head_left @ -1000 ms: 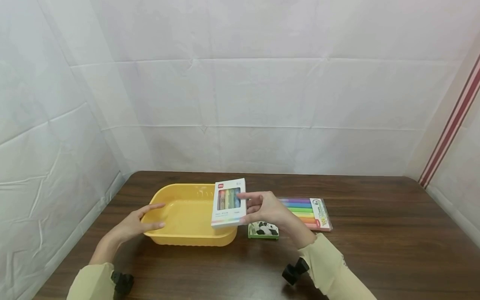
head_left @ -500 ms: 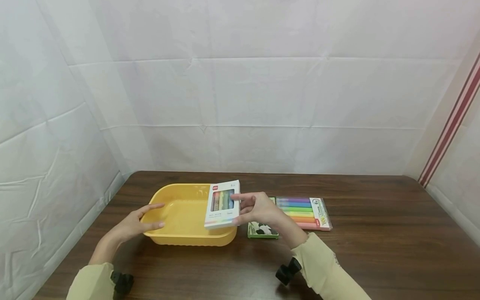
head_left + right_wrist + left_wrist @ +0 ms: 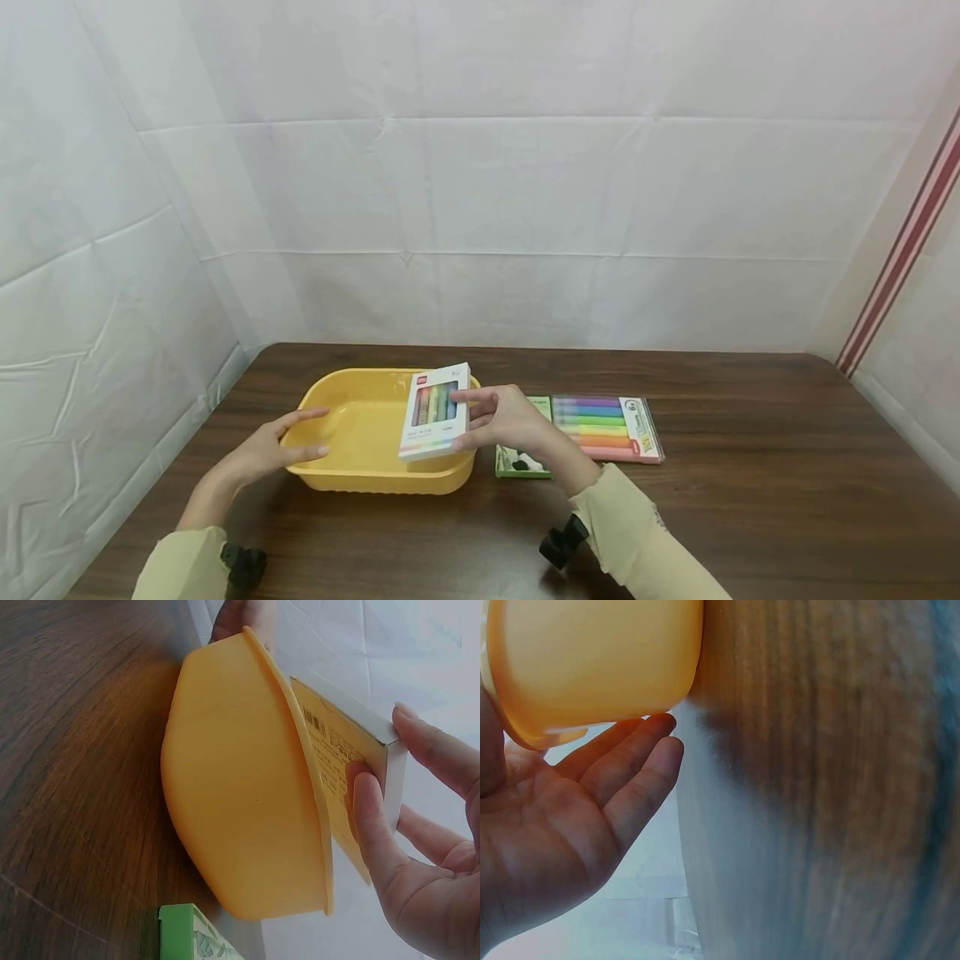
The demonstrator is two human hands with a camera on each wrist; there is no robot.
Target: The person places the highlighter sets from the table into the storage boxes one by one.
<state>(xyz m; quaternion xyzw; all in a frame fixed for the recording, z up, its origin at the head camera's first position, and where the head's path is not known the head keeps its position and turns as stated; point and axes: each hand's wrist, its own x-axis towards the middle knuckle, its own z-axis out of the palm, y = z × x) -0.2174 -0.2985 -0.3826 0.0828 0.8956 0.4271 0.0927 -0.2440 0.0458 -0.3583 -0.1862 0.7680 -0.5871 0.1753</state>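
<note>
A yellow plastic basin [image 3: 356,437] sits on the dark wooden table. My left hand [image 3: 255,452] holds its left end, with thumb and index finger over the rim and the other fingers along the outer wall [image 3: 615,667]. My right hand [image 3: 510,422] grips the right side of a flat white box [image 3: 437,432] whose front window shows several coloured sticks. This box is tilted above the right part of the basin, overlapping its rim in the head view. Seen from the right wrist, the printed back [image 3: 330,750] of the box faces the basin rim, with fingers on both faces.
Right of the basin lies a green box with a panda picture [image 3: 522,462], partly hidden by my right hand. Beside it is a clear pack of rainbow-coloured pens [image 3: 600,429]. White sheeting [image 3: 525,192] hangs behind the table [image 3: 750,467] and along its left side.
My right hand has carried the white box leftward and slightly down, further over the basin, and the box has tilted more. The left hand and basin have stayed in place.
</note>
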